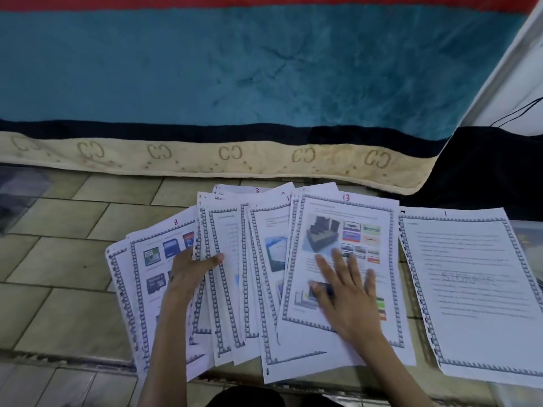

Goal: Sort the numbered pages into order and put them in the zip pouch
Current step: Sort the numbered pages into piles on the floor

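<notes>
In the head view, a fan of printed pages (252,274) is spread out on a tiled floor (58,230). Each page has a blue patterned border, and red numbers are written at the top of some of them.

The page marked 8 (152,259) is seen at the left end of the fan. Small pictures of cards are printed on it. The page marked 13 (352,230) is laid on top at the right end of the fan, with pictures of a bed and small coloured boxes on it. A page marked 3 (257,190) is tucked at the back, and only its top edge is seen.

The page marked 1 (470,289) is set apart, just to the right of the fan. It is filled with lines of text.

The left hand (188,271) is placed in the left part of the fan. Its thumb is laid on top of a middle sheet, and the fingers are hidden under that sheet, so the sheet is pinched.

The right hand (346,292) is laid flat on page 13, with its fingers spread wide and straight. Nothing is gripped by it.

Behind the pages, a thick blanket (235,83) is seen, with red, blue, dark and cream bands. A zip pouch cannot be made out for sure.
</notes>
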`<state>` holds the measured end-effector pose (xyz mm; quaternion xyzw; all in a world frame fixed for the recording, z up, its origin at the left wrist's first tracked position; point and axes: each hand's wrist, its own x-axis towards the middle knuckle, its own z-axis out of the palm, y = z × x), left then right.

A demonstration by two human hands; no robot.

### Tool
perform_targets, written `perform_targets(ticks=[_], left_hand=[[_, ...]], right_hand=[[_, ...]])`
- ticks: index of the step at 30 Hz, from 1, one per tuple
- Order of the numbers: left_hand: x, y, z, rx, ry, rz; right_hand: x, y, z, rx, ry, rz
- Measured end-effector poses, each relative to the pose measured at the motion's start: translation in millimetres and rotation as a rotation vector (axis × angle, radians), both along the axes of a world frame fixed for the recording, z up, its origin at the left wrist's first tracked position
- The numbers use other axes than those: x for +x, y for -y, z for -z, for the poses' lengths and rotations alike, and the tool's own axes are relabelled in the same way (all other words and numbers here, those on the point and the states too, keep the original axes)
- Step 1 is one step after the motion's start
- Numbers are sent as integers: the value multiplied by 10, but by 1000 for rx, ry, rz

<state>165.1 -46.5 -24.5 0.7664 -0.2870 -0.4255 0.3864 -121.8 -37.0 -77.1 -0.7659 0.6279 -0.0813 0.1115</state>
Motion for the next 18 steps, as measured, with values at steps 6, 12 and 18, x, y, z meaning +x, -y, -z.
perform_targets(ticks=[6, 12, 18], left_hand=[[169, -1, -53, 29, 209, 26], [28, 28, -163, 55, 318, -31], [-720, 38, -267, -177, 587, 31]], right_hand=[[-2, -6, -53, 39, -17, 0], [-3, -15, -56, 35, -4, 13], [12, -17, -85, 54, 2, 21]])
